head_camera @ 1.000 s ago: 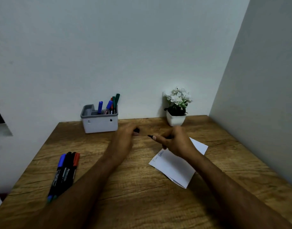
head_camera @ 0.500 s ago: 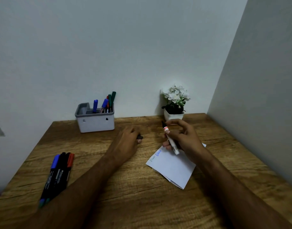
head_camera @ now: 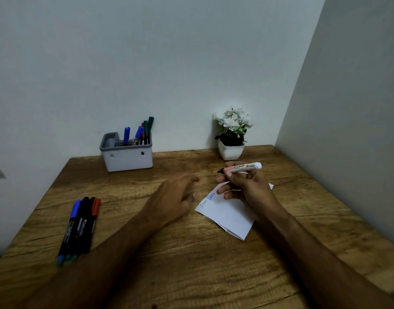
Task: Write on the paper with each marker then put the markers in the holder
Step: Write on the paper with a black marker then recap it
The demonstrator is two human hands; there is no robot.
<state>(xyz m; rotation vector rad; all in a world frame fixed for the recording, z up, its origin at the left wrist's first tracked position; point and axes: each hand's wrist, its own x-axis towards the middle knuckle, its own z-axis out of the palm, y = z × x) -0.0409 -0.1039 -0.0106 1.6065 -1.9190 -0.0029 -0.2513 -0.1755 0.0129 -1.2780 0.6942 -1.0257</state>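
A: what's sitting far left on the wooden desk (head_camera: 214, 275)?

B: row of four slim dark-barrelled pens (head_camera: 79, 228) lying side by side near the left edge. caps pointing away from the camera: one blue, two black, one red. barrels touching each other

A: and at the back?

B: grey-rimmed white plastic holder (head_camera: 127, 156) standing against the wall, left of centre. several capped markers (head_camera: 140, 133) standing in it, blue, green and red caps showing. its leftmost compartment is looking empty from here

A: left hand?

B: left hand (head_camera: 173, 197) hovering low over the desk, just left of the paper, knuckles up. fingers curling loosely under; whether they're holding anything, cannot tell, fingertips are hidden beneath the hand

A: paper?

B: folded white sheet of paper (head_camera: 227, 215) lying flat right of centre, angled. blue scribble showing near its upper left corner. right hand is covering its far end

A: right hand?

B: right hand (head_camera: 245, 186) gripping the white-barrelled marker with a red label band (head_camera: 241, 168), thumb and fingers clamped around the barrel. marker lying roughly level above the paper, uncapped dark tip pointing left, white butt end pointing right. tip is not touching the sheet

A: anything else?

B: small white square pot with white flowers (head_camera: 231, 136) standing at the back, right of the holder and well apart from it, just behind the right hand
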